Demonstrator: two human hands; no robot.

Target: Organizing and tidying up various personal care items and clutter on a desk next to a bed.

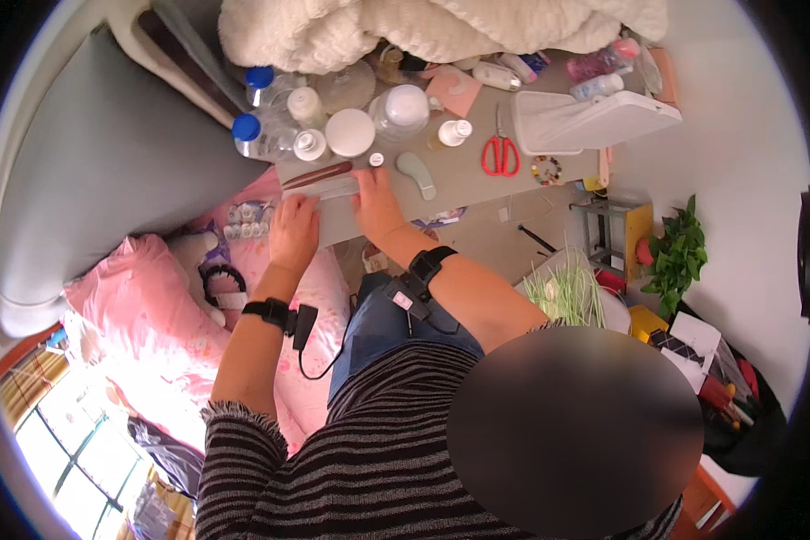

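Note:
A pale translucent strip (337,188) lies nearly flat across the front part of the grey table (334,223). My left hand (295,229) has its fingertips on the strip's left end, near the table's left edge. At the other end, the thumb and fingers of my right hand (378,206) close around the strip; the exact grip is partly hidden. Just beyond the strip lies a thin dark brown strip-like object (317,175). A small white-capped bottle (376,159) stands right by my right fingertips. To the right rests a grey-green curved tool (416,175).
Red-handled scissors (500,155), a beaded bracelet (547,171) and an opened white plastic box (547,121) lie to the right. Bottles with blue caps (246,127) and a round white-lidded jar (350,133) line the back left. Pink bedding (155,304) borders the table's left.

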